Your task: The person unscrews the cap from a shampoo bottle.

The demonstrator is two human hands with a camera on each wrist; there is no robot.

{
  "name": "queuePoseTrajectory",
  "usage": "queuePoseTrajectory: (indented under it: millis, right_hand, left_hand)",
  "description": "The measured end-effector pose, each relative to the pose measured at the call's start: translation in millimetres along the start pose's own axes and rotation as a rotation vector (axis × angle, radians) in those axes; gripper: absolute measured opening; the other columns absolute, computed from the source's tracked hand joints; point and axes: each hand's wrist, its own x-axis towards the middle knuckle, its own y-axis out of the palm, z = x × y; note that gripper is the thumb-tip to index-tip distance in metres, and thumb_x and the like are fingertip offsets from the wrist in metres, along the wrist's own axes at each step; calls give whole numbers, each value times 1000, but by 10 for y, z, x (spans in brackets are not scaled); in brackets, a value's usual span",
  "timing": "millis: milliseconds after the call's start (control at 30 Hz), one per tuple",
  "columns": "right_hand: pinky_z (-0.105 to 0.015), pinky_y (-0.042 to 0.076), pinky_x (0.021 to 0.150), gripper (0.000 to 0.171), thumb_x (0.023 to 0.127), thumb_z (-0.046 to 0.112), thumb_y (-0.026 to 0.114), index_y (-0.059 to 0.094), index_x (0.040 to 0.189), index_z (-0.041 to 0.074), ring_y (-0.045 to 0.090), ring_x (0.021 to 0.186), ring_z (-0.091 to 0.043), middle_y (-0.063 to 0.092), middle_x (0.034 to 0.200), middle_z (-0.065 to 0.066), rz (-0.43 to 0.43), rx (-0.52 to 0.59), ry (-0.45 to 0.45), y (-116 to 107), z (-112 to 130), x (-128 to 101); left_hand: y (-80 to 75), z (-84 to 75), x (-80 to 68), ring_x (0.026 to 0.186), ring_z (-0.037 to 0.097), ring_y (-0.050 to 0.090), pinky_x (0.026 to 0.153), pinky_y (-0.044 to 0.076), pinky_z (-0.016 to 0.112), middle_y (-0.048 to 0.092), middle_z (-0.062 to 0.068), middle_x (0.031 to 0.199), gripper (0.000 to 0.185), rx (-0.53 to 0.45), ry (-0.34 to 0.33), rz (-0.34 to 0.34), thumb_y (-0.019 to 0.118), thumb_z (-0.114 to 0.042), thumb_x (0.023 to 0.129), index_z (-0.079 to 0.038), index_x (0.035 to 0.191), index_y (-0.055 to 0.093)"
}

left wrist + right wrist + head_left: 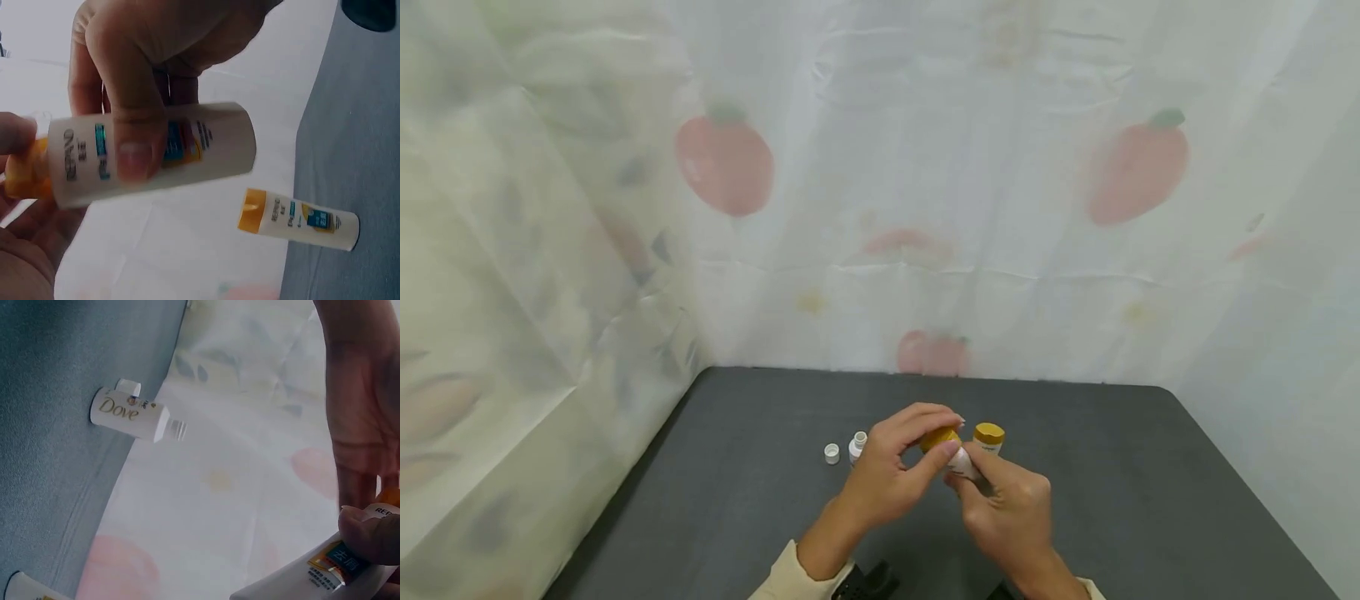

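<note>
Both hands are on one bottle, in the air above the dark worktop [1120,500]. The right hand [1011,504] grips the white body of this held bottle [961,465], with its thumb laid flat over the label. The left hand [887,467] has its fingers bent and pinches the orange-yellow cap [936,437] between the thumb and fingers. The bottle is tilted.

Some parts are hard to see. The left fingers cover much of the cap, and the right thumb hides the middle of the label. A second yellow-capped bottle [322,220] stands on the worktop behind the hands; in the head view its lower part is hidden. A Dove bottle [128,417] stands to the left, partly behind the left hand in the head view. Its threaded neck shows, and a small white cap [831,453] is near it.

The name "Dove" can be read clearly, in gold letters. On the held bottle, the right wrist view shows the characters 去屑 on a blue-green panel. Its brand name begins with "RE", but the left wrist view is too blurred for me to read the rest surely.
</note>
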Motion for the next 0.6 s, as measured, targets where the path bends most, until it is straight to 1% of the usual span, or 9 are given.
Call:
queuePoseTrajectory:
  millis: [100,167,233,267,367,433,500,567,600]
  right_hand:
    - [-16,58,57,44,60,-3,94,81,102,-3,75,60,-13,81,81,-9,-3,17,-28,11,4,-12]
    - [-16,58,57,46,61,-2,94,81,104,-3,75,60,-13,81,81,-9,-6,21,-27,8,3,-14]
    - [-17,58,58,44,61,-1,94,81,103,-2,75,60,-12,81,81,-8,-8,22,-16,-1,-3,-11]
    - [-17,58,58,41,62,0,94,82,101,0,75,60,-11,81,81,-7,-9,16,-4,-8,-7,-6]
    - [-16,58,58,36,64,-1,94,83,97,3,74,59,-10,81,81,-6,-11,3,24,-31,-20,11]
    - [-17,58,58,37,62,-2,94,83,96,3,73,58,-10,81,81,-7,-17,-12,25,-41,-26,20]
    - [-16,58,57,41,60,-3,95,82,98,2,74,58,-11,81,82,-9,-15,-19,17,-47,-30,24]
    - [-16,57,57,40,60,-2,96,82,98,2,74,59,-10,81,83,-9,0,-15,19,-53,-32,18]
    - [-15,57,57,39,60,-2,95,82,97,2,73,58,-10,81,82,-9,4,-8,19,-53,-33,12]
  left_hand:
    - [42,10,43,89,16,69,74,60,24,74,15,117,23,-46,64,-30,66,2,99,-4,121,74]
    - [56,11,57,91,18,71,74,61,26,75,17,113,20,-70,78,-37,68,3,98,-3,116,75]
    - [46,3,45,92,18,71,78,62,27,74,15,112,19,-73,51,-28,70,1,97,-3,115,76]
    - [32,-4,29,95,18,71,81,63,27,74,14,114,20,-70,24,-15,70,-1,98,-4,116,76]
    - [-24,-23,-16,106,18,71,92,62,30,70,11,123,29,-52,-45,57,69,-7,100,-5,128,71]
    - [-53,-31,-31,109,16,70,95,61,30,69,10,127,33,-24,-73,93,67,-10,102,-6,135,68]
    - [-63,-32,-28,107,15,70,94,61,30,69,9,126,33,-5,-85,99,67,-11,102,-6,135,67]
    - [-52,-29,-13,104,14,70,91,62,29,69,9,123,31,5,-83,79,67,-11,102,-7,133,69]
    - [-40,-27,-1,104,15,70,90,62,29,70,9,122,29,-7,-77,67,68,-10,102,-7,131,70]
